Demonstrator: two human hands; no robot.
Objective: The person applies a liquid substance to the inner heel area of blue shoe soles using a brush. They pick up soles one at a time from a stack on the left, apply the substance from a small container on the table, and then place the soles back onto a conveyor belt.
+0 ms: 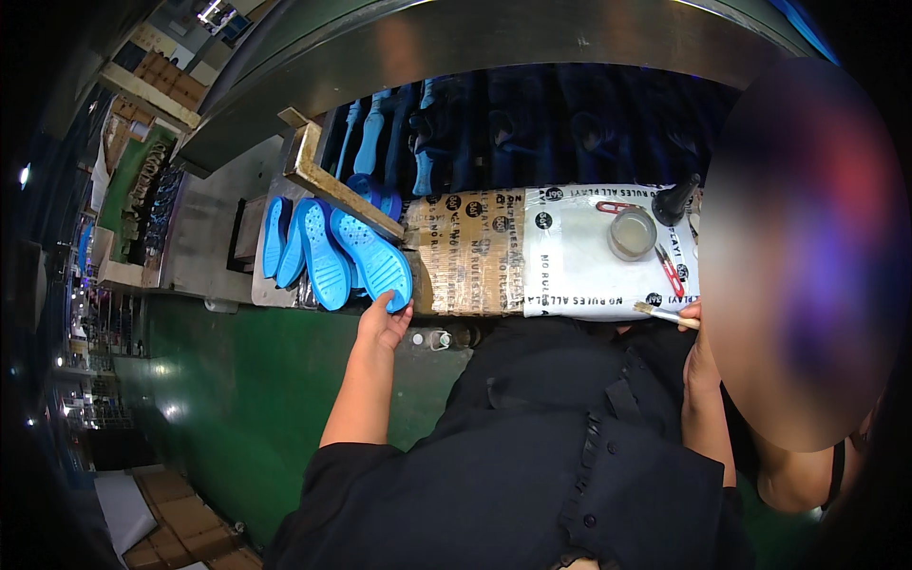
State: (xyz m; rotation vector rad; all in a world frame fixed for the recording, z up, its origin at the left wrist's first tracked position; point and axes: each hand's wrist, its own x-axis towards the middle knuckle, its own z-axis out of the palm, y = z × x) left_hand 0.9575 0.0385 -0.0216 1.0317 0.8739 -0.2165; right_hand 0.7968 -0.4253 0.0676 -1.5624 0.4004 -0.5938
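Note:
My left hand (385, 323) pinches the near end of a bright blue shoe sole (370, 255), thumb on top. The sole lies slanted over its neighbours, with small holes at its far end and ribs near my fingers. Other blue soles (323, 256) rest side by side to its left. In my right hand (696, 332), at the near right edge of the worktop, is a small brush (665, 314), its pale bristles pointing left. Beyond the brush stands a round tub (633, 234) of cloudy, pale contents.
Red-handled snips (671, 272) and a red clip-like tool (618, 206) lie around the tub, near a black bottle (675, 201). Printed paper (560, 256) and brown card cover the worktop. A wooden bar (332, 180) juts over the soles. Another person is close on my right.

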